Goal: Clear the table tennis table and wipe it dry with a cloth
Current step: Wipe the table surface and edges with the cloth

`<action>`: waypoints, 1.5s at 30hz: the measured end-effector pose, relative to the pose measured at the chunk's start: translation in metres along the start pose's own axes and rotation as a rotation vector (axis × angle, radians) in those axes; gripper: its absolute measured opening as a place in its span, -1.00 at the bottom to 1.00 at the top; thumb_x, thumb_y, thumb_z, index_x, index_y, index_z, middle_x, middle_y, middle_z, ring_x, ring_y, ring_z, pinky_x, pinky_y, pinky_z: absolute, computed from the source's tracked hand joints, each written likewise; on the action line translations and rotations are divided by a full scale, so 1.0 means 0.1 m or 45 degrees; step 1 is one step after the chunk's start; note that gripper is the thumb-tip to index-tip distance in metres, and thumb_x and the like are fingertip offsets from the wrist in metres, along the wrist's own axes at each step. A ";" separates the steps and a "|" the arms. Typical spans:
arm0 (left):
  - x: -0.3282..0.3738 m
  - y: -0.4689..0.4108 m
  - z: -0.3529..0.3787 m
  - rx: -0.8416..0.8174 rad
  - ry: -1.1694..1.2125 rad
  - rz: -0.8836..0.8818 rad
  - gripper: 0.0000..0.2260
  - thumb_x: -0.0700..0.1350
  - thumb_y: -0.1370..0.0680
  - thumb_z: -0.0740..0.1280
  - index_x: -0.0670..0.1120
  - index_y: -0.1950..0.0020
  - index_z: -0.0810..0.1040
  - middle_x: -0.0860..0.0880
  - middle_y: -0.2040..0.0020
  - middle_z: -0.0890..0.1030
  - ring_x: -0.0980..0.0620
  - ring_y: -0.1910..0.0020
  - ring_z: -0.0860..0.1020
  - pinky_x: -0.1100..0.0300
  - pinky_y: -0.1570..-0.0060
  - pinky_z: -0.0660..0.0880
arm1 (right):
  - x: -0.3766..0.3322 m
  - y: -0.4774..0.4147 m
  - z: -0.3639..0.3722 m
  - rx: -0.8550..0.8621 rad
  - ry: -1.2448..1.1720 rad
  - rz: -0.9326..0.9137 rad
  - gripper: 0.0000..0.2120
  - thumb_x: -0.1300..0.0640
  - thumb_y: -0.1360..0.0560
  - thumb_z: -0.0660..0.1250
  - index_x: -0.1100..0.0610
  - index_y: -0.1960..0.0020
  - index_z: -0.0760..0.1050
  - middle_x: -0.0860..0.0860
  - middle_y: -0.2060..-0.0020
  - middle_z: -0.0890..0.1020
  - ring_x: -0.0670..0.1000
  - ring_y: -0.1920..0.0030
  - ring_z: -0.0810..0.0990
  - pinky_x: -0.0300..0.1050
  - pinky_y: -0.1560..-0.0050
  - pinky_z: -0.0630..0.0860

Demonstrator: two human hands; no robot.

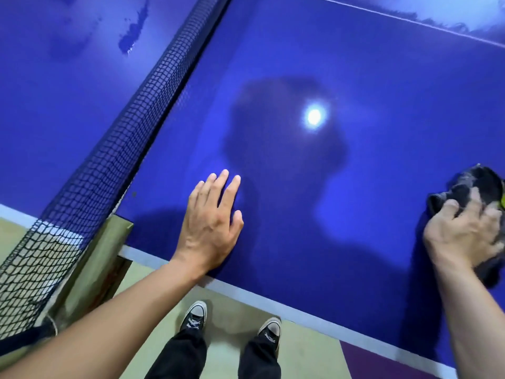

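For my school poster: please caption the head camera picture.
Left hand flat on the blue table tennis table, right hand gripping a dark crumpled cloth.

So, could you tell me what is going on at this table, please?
A person stands at the side of the blue table tennis table, next to the net. Their left hand rests flat on the surface near the edge, fingers straight. Their right hand grips a dark cloth on the table further right. A wet-looking patch shows beyond the net, so the wiping looks unfinished.
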State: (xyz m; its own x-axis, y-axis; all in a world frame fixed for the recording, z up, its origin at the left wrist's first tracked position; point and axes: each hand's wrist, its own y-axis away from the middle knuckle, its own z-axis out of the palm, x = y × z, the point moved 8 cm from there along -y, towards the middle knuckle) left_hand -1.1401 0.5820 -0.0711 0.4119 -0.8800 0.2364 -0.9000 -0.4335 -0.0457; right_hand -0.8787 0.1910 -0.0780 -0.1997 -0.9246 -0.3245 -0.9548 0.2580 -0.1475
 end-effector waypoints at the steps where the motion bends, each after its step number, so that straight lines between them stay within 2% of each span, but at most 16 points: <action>1: -0.14 0.09 -0.04 0.011 0.000 -0.017 -0.47 -0.03 -0.59 0.17 -0.16 -0.55 0.36 -0.21 -0.53 0.36 -0.26 -0.50 0.34 -0.18 -0.50 0.24 | -0.35 0.23 0.02 0.017 -0.004 -0.072 -0.37 -0.19 -0.58 -0.07 0.01 -0.58 0.27 0.19 -0.56 0.27 0.22 -0.54 0.26 0.36 -0.51 0.10; 3: -0.38 0.29 -0.11 0.019 0.006 -0.051 -0.47 -0.03 -0.59 0.18 -0.15 -0.55 0.35 -0.20 -0.54 0.34 -0.25 -0.52 0.30 -0.19 -0.51 0.22 | -1.05 0.65 0.15 0.027 -0.029 -0.250 -0.38 -0.16 -0.59 -0.05 0.01 -0.58 0.30 0.19 -0.57 0.28 0.18 -0.56 0.26 0.29 -0.52 0.09; 7: -0.74 0.75 -0.17 0.016 0.063 -0.069 -0.45 -0.02 -0.58 0.17 -0.14 -0.57 0.33 -0.18 -0.58 0.28 -0.22 -0.56 0.24 -0.17 -0.54 0.14 | -2.37 1.46 0.60 -0.094 -0.007 -0.502 -0.41 -0.13 -0.58 -0.01 -0.03 -0.56 0.33 0.16 -0.56 0.31 0.16 -0.56 0.28 0.29 -0.52 0.09; 12: -0.92 1.08 -0.19 0.027 0.151 -0.033 -0.43 -0.04 -0.56 0.18 -0.17 -0.56 0.34 -0.17 -0.61 0.25 -0.17 -0.59 0.20 -0.11 -0.54 0.14 | -3.85 2.66 0.96 -0.307 -0.065 -0.888 -0.41 -0.15 -0.58 0.01 -0.09 -0.59 0.28 0.09 -0.61 0.23 0.05 -0.60 0.18 0.24 -0.57 -0.07; 14: -0.93 1.10 -0.18 0.019 0.217 -0.021 -0.44 -0.04 -0.57 0.18 -0.17 -0.57 0.32 -0.16 -0.62 0.24 -0.15 -0.61 0.18 -0.10 -0.55 0.14 | -4.18 3.10 1.05 -0.417 -0.051 -1.056 -0.44 -0.16 -0.61 0.07 -0.12 -0.60 0.24 0.08 -0.63 0.19 0.04 -0.62 0.12 0.21 -0.58 -0.12; 18: -0.91 1.10 -0.17 0.023 0.267 -0.016 -0.44 -0.03 -0.59 0.14 -0.16 -0.59 0.29 -0.16 -0.62 0.23 -0.15 -0.61 0.17 -0.11 -0.57 0.12 | -4.28 3.26 1.02 -0.493 -0.025 -1.160 -0.46 -0.19 -0.64 0.09 -0.16 -0.60 0.22 0.04 -0.63 0.18 0.01 -0.62 0.11 0.15 -0.58 -0.08; 21: -0.90 1.09 -0.16 0.026 0.238 0.001 -0.43 0.00 -0.58 0.16 -0.15 -0.58 0.30 -0.16 -0.62 0.22 -0.16 -0.61 0.18 -0.11 -0.57 0.12 | -4.02 3.02 0.91 -0.458 -0.017 -1.231 -0.47 -0.21 -0.62 0.13 -0.16 -0.58 0.29 0.00 -0.60 0.27 -0.02 -0.58 0.22 0.06 -0.57 0.03; 24: -0.94 1.09 -0.17 0.005 0.199 -0.017 -0.42 0.03 -0.58 0.13 -0.15 -0.58 0.31 -0.17 -0.62 0.23 -0.18 -0.60 0.18 -0.07 -0.59 0.07 | -3.33 2.47 0.72 -0.395 -0.096 -1.047 -0.46 -0.20 -0.58 0.15 -0.17 -0.54 0.35 0.00 -0.57 0.33 -0.01 -0.56 0.27 0.08 -0.57 0.06; 29: -0.88 1.10 -0.16 -0.001 0.119 -0.058 -0.41 0.02 -0.56 0.12 -0.20 -0.56 0.31 -0.25 -0.59 0.26 -0.27 -0.57 0.20 -0.16 -0.57 0.09 | -1.50 1.47 0.27 -0.338 0.065 -0.650 -0.40 -0.26 -0.57 0.03 -0.17 -0.59 0.24 -0.01 -0.61 0.23 -0.02 -0.59 0.18 0.19 -0.58 -0.04; 33: -0.80 1.11 -0.15 0.045 0.023 -0.092 -0.41 -0.03 -0.55 0.09 -0.22 -0.56 0.30 -0.30 -0.57 0.27 -0.33 -0.55 0.22 -0.19 -0.55 0.12 | -0.02 0.98 -0.19 -0.245 0.092 -0.425 -0.35 -0.27 -0.55 0.00 -0.09 -0.58 0.28 0.07 -0.60 0.26 0.07 -0.59 0.21 0.22 -0.57 0.06; 37: -0.70 1.16 -0.12 0.094 -0.044 -0.167 -0.42 -0.05 -0.56 0.06 -0.22 -0.57 0.27 -0.31 -0.57 0.25 -0.35 -0.55 0.21 -0.19 -0.54 0.10 | 1.24 0.79 -0.59 -0.173 0.117 -0.189 -0.35 -0.30 -0.56 -0.02 -0.09 -0.59 0.25 0.12 -0.59 0.26 0.14 -0.57 0.23 0.24 -0.57 0.07; 39: -0.64 1.13 -0.11 0.107 -0.042 -0.220 -0.41 -0.06 -0.55 0.04 -0.24 -0.57 0.26 -0.32 -0.57 0.24 -0.36 -0.55 0.20 -0.20 -0.55 0.08 | 1.59 0.75 -0.71 -0.129 0.122 -0.137 -0.36 -0.29 -0.58 -0.02 -0.06 -0.59 0.25 0.14 -0.59 0.26 0.17 -0.57 0.22 0.25 -0.57 0.07; 42: -0.65 1.11 -0.09 0.109 -0.032 -0.291 -0.40 -0.03 -0.56 0.00 -0.24 -0.57 0.25 -0.31 -0.59 0.22 -0.34 -0.56 0.16 -0.20 -0.56 0.04 | 1.68 0.73 -0.72 -0.129 0.059 -0.147 -0.39 -0.23 -0.61 0.02 -0.02 -0.60 0.26 0.20 -0.58 0.24 0.19 -0.58 0.20 0.25 -0.58 0.05; 45: -0.68 1.13 -0.08 0.068 0.006 -0.277 -0.39 0.00 -0.58 -0.01 -0.21 -0.60 0.21 -0.27 -0.61 0.17 -0.29 -0.59 0.11 -0.15 -0.59 0.00 | 1.57 0.80 -0.72 -0.171 -0.001 -0.285 -0.40 -0.19 -0.61 0.04 -0.04 -0.61 0.22 0.23 -0.59 0.23 0.20 -0.58 0.19 0.25 -0.58 0.07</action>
State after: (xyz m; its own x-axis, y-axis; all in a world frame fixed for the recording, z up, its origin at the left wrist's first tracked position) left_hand -1.2708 0.5949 -0.0848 0.5946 -0.7639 0.2508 -0.7812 -0.6227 -0.0444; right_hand -1.0022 0.0464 -0.0732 0.0202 -0.9542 -0.2986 -0.9959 0.0072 -0.0906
